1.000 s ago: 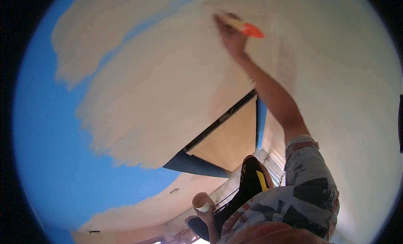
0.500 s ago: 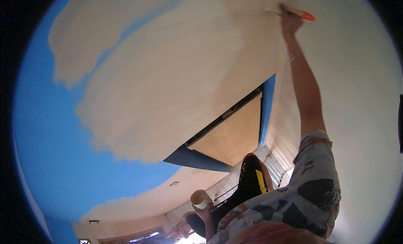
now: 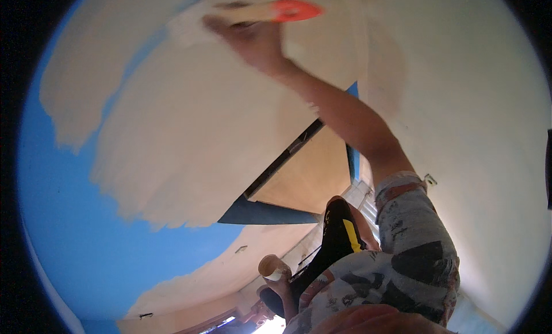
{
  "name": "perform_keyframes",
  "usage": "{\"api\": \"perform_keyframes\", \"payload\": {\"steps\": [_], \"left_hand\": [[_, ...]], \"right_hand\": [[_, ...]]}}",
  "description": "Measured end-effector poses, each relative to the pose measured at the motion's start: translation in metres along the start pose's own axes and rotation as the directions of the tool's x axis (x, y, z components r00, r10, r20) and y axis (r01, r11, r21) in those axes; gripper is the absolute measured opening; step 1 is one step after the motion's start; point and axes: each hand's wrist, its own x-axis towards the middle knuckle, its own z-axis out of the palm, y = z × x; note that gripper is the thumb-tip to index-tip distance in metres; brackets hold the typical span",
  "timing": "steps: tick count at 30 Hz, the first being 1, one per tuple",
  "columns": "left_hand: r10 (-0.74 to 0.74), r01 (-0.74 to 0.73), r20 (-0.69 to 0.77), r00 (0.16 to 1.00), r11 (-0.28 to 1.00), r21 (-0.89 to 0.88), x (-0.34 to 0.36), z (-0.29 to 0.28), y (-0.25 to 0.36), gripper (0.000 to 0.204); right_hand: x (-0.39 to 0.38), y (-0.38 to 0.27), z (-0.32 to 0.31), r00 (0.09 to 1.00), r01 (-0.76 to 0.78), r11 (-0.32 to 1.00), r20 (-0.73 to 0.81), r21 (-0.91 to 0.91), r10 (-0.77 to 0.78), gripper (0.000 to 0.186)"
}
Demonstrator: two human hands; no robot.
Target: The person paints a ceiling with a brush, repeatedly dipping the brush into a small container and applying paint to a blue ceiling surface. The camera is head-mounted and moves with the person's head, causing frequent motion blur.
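My right hand [image 3: 253, 43] is raised to the upper part of a painted wall [image 3: 218, 127], its fingers closed round a paintbrush [image 3: 296, 11] with a pale handle and red-orange end. Motion blurs the hand, and the bristles are hard to make out against the wall. Low in the view, my left hand [image 3: 282, 281] grips a light-coloured cup [image 3: 271, 266] tilted so that its round mouth shows; what it contains is unclear. Cream paint covers much of the wall, with a ragged border against bright blue paint [image 3: 57, 236].
A pale board framed by a dark edge [image 3: 302, 179] fills a recess with dark blue sides. Below it is a black garment with a yellow stripe [image 3: 351, 233]. A small fitting [image 3: 430, 180] sits on the plain pale wall at right.
My right hand has swept left with the paintbrush, from the corner at the upper right across the cream area. My left hand still holds the cup in nearly the same place.
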Motion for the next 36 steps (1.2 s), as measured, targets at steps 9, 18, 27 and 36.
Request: {"api": "perform_keyframes", "payload": {"steps": [9,18,27,36], "left_hand": [[-0.054,0.041,-0.052,0.997,0.973,-0.226,-0.005,-0.005,-0.013,0.084],[-0.035,0.024,-0.071,0.997,0.988,-0.149,0.012,-0.002,-0.031,0.084],[-0.055,0.048,-0.054,0.997,0.991,-0.122,0.009,-0.011,-0.036,0.088],[-0.075,0.055,-0.07,0.995,0.963,-0.263,-0.002,-0.003,-0.031,0.089]], "right_hand": [[0.027,0.098,-0.072,0.993,-0.111,0.994,-0.048,0.005,0.111,0.029],[0.121,0.138,-0.262,0.974,-0.115,0.899,-0.224,-0.422,0.02,0.022],[0.132,0.121,-0.147,0.984,-0.158,0.979,-0.058,0.125,0.167,0.037],[0.158,0.145,-0.256,0.944,-0.303,0.817,-0.271,-0.49,0.188,0.033]]}}
